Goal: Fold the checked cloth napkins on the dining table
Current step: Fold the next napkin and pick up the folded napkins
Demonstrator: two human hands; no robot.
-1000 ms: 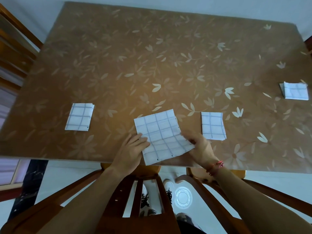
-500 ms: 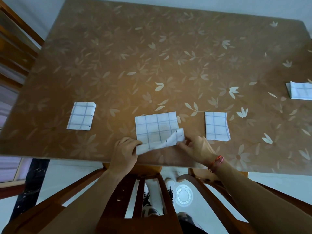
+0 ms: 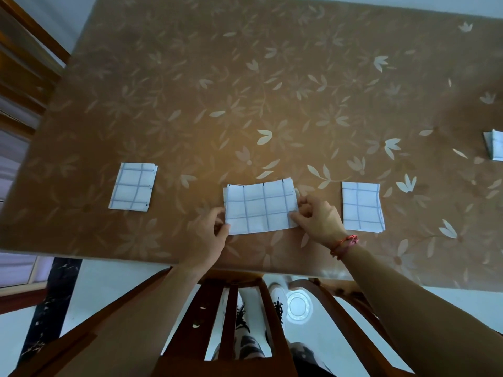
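A white checked napkin (image 3: 260,206) lies folded in half near the front edge of the dining table (image 3: 245,91). My left hand (image 3: 208,235) pinches its near left corner between thumb and fingers. At the napkin's right edge, my right hand (image 3: 317,217) pinches the cloth with curled fingers. Two smaller folded napkins lie flat on either side: one at the left (image 3: 133,187), one at the right (image 3: 362,206). A fourth folded napkin (image 3: 494,145) shows partly at the far right edge.
The table has a brown cover with a pale leaf pattern. A wooden chair back (image 3: 234,308) stands between me and the table's front edge. Another wooden chair (image 3: 24,66) is at the left side.
The middle napkin lay open a second ago. Both hands lifted its near edge and brought it over to the far edge, so it now lies doubled as a wide rectangle.
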